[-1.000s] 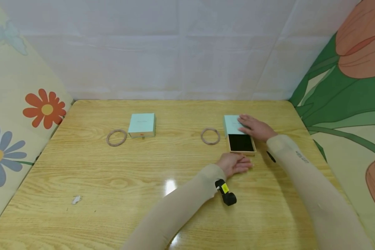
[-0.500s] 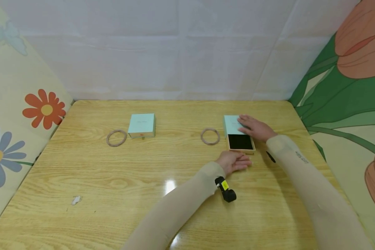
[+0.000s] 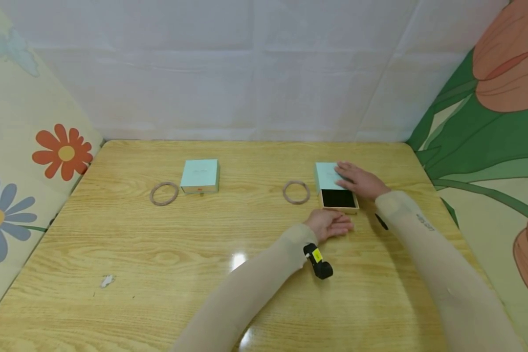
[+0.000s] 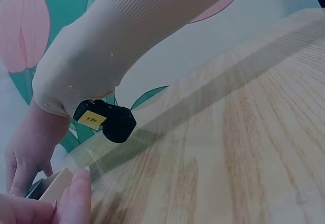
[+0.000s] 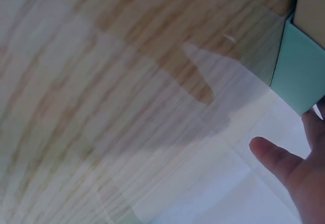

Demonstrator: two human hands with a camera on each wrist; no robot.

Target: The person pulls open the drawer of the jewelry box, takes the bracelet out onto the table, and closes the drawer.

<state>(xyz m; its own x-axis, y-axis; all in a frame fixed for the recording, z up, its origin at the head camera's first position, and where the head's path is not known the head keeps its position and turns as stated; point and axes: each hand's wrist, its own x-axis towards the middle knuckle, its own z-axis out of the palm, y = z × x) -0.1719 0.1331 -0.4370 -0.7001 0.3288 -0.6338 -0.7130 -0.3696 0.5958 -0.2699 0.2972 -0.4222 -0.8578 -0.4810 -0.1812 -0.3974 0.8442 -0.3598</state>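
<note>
In the head view a pale turquoise slide-out box (image 3: 325, 172) stands at the right of the table, its drawer (image 3: 339, 198) with a black lining partly pulled out toward me. My right hand (image 3: 364, 183) rests on the box's top, and the right wrist view has its thumb (image 5: 274, 158) held apart from the box's side. Straight, relaxed fingers of my left hand (image 3: 329, 225), palm turned up, lie against the drawer's front. In the left wrist view the pale drawer front (image 4: 58, 184) touches those fingers. A thin greyish ring, like a bangle (image 3: 296, 203), lies left of the box.
Farther left stands a matching turquoise box (image 3: 200, 173), closed, with another greyish bangle (image 3: 160, 204) beside it. A small white scrap (image 3: 107, 281) lies at the left front of the wooden table (image 3: 180, 249). A white cloth wall (image 3: 246, 88) rises behind.
The drawer has slid a little farther into its turquoise sleeve. My left hand has moved slightly away from me with it; my right hand has stayed on the box.
</note>
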